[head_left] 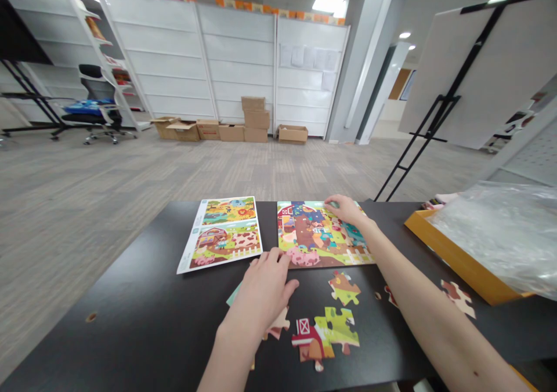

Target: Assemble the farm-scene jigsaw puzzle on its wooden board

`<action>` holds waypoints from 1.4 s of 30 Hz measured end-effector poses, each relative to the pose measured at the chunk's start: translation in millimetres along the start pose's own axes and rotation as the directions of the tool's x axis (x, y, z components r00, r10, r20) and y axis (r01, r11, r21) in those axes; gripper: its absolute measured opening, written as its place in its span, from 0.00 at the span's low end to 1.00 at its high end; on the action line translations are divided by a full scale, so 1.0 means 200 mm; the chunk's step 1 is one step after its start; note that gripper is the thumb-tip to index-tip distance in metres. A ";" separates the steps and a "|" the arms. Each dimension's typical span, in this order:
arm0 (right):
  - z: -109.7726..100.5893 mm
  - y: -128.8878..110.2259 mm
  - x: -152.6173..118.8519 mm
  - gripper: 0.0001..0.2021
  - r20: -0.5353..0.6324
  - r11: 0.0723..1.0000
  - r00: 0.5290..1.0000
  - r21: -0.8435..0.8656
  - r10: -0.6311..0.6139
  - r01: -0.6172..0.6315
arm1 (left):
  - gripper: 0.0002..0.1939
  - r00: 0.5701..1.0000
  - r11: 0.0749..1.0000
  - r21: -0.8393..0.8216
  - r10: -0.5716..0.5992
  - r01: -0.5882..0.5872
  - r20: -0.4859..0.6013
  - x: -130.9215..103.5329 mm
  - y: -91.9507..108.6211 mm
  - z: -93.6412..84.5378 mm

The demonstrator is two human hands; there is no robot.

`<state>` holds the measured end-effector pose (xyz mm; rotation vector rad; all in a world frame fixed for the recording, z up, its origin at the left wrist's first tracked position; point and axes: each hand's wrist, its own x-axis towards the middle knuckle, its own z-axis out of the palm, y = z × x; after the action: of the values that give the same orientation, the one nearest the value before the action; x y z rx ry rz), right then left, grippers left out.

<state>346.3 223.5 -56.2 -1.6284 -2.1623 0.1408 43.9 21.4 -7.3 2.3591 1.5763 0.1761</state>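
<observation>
A farm-picture jigsaw puzzle (304,257), partly covered by pieces, lies flat on the black table. My right hand (346,211) rests at its top edge with fingers curled together; what they hold, if anything, is hidden. By the puzzle's lower left corner is my left hand (272,279), palm down, thumb apart from the fingers. Under and beside it, partly covered pieces (281,322) show. Joined barn-and-grass pieces (324,334) lie closer to me, with a brown-and-green piece (343,287) above them. To the left is a printed reference sheet (226,235) with two pictures.
A yellow box (461,261) with clear plastic wrapping (505,229) stands on the right. Near it is a brown-and-white piece (458,297), with another partly behind my right forearm. The black table's (126,311) far edge lies just beyond the puzzle.
</observation>
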 end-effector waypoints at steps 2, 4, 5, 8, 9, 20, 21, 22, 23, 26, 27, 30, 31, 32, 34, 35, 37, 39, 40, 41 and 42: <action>0.00 -0.01 0.00 0.10 0.003 1.000 1.000 -0.001 0.003 -0.003 | 0.19 1.000 1.000 0.007 -0.002 0.002 0.000 0.00 0.00 0.00; 0.00 -0.01 0.00 0.10 0.000 1.000 1.000 0.010 0.009 -0.009 | 0.19 1.000 1.000 0.015 -0.007 0.007 0.007 0.00 -0.01 0.01; 0.00 -0.01 0.00 0.10 0.000 1.000 1.000 0.019 0.012 -0.012 | 0.19 1.000 1.000 0.016 -0.007 0.007 0.009 0.00 -0.01 0.01; 0.02 0.00 0.00 0.09 -0.003 0.999 1.000 0.047 0.004 -0.003 | 0.19 1.000 1.000 0.011 -0.001 0.001 -0.002 0.00 -0.01 0.01; 0.02 0.00 0.00 0.10 -0.003 0.999 1.000 0.052 -0.009 0.009 | 0.19 1.000 1.000 0.008 0.002 -0.002 -0.006 0.00 -0.01 0.01; -0.19 0.08 0.01 0.11 0.177 0.996 0.984 0.083 -0.002 -0.013 | 0.19 1.000 1.000 0.014 -0.001 0.001 0.003 0.00 -0.01 0.01; -0.22 0.07 0.01 0.10 0.199 0.997 0.980 0.073 0.005 -0.020 | 0.19 1.000 1.000 0.016 0.000 0.000 -0.001 0.00 -0.01 0.01; -0.25 0.06 0.01 0.10 0.206 0.998 0.978 0.060 0.017 -0.030 | 0.19 1.000 1.000 0.017 0.002 -0.001 -0.003 0.00 -0.01 0.00; -0.28 0.04 0.01 0.10 0.201 0.998 0.979 0.047 0.033 -0.043 | 0.18 1.000 1.000 0.018 0.002 -0.002 -0.004 0.00 -0.01 0.00; -0.40 -0.05 0.01 0.12 0.134 0.997 0.989 0.033 0.059 -0.064 | 0.18 1.000 1.000 0.020 0.009 -0.009 -0.006 0.01 0.00 -0.01; -0.44 -0.09 -0.01 0.13 0.098 0.998 0.994 0.042 0.047 -0.051 | 0.18 1.000 1.000 0.022 0.012 -0.012 -0.006 0.00 0.00 -0.02; -0.59 -0.21 -0.07 0.18 -0.041 0.996 0.999 0.081 -0.016 0.020 | 0.16 1.000 1.000 0.024 0.014 -0.014 -0.006 0.00 -0.01 -0.03; -0.63 -0.24 -0.11 0.20 -0.087 0.995 0.996 0.095 -0.034 0.042 | 0.16 1.000 1.000 0.022 0.016 -0.016 -0.008 0.00 -0.01 -0.03; -0.67 -0.27 -0.15 0.21 -0.120 0.993 0.992 0.106 -0.047 0.060 | 0.15 1.000 1.000 0.018 0.019 -0.019 -0.014 0.00 -0.02 -0.03; -0.72 -0.32 -0.25 0.22 -0.146 0.991 0.988 0.116 -0.048 0.065 | 0.14 0.999 1.000 0.006 0.029 -0.029 -0.037 -0.01 -0.03 -0.03; -0.73 -0.32 -0.29 0.21 -0.140 0.991 0.989 0.119 -0.038 0.055 | 0.14 0.998 0.999 0.002 0.036 -0.036 -0.049 -0.01 -0.04 -0.03; -0.71 -0.31 -0.38 0.21 -0.110 0.990 0.994 0.139 -0.007 0.022 | 0.13 0.996 0.999 -0.001 0.052 -0.052 -0.069 -0.02 -0.04 -0.03; -0.66 -0.26 -0.44 0.21 -0.083 0.977 0.996 0.212 0.030 -0.012 | 0.13 0.995 0.998 0.004 0.061 -0.061 -0.074 -0.02 -0.04 -0.04; -0.62 -0.23 -0.47 0.22 -0.078 0.963 0.996 0.270 0.051 -0.029 | 0.12 0.996 0.998 0.006 0.061 -0.060 -0.071 -0.02 -0.04 -0.04; -0.58 -0.20 -0.49 0.22 -0.078 0.942 0.994 0.334 0.076 -0.046 | 0.12 0.996 0.998 0.007 0.059 -0.059 -0.068 -0.02 -0.04 -0.04; -0.53 -0.17 -0.50 0.23 -0.080 0.917 0.992 0.393 0.102 -0.063 | 0.13 0.996 0.998 0.005 0.058 -0.058 -0.068 -0.02 -0.05 -0.04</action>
<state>379.3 101.3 24.2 -1.4596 -1.8455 0.4755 30.9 21.9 -2.1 2.4266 1.5404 0.2701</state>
